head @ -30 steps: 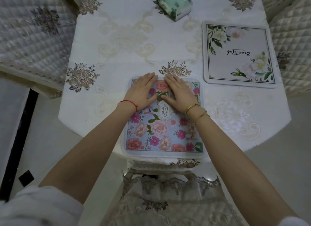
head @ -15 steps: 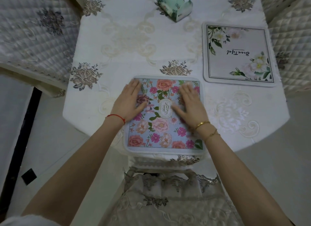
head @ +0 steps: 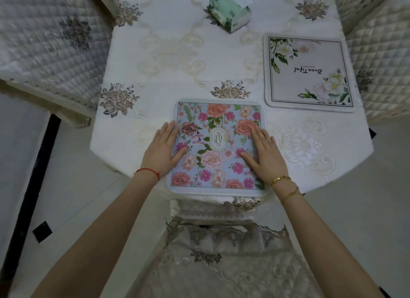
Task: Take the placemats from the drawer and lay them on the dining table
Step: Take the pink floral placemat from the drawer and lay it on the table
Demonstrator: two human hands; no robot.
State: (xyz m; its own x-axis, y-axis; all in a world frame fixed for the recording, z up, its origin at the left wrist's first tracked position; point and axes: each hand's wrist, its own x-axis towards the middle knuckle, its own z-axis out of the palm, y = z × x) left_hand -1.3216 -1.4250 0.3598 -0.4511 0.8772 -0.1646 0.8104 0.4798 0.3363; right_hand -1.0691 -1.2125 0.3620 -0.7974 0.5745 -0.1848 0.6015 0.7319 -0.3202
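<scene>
A blue placemat with pink and orange flowers [head: 216, 120] lies flat at the near edge of the dining table [head: 177, 53], which wears a white embroidered cloth. My left hand [head: 163, 150] rests palm down on the mat's left edge, fingers spread flat. My right hand [head: 265, 153] lies palm down on its right edge. Neither hand grips anything. A second placemat, grey-white with white flowers and script lettering [head: 308, 72], lies flat at the table's right side.
A green tissue pack [head: 228, 12] sits at the far middle of the table. Quilted chair covers stand at the left [head: 48, 42] and right [head: 381, 49]. A lace-covered chair [head: 224, 253] is tucked in just below the near table edge.
Both hands have slid apart and toward me across the floral placemat, from its far middle out to its left and right edges. The mat lies in place.
</scene>
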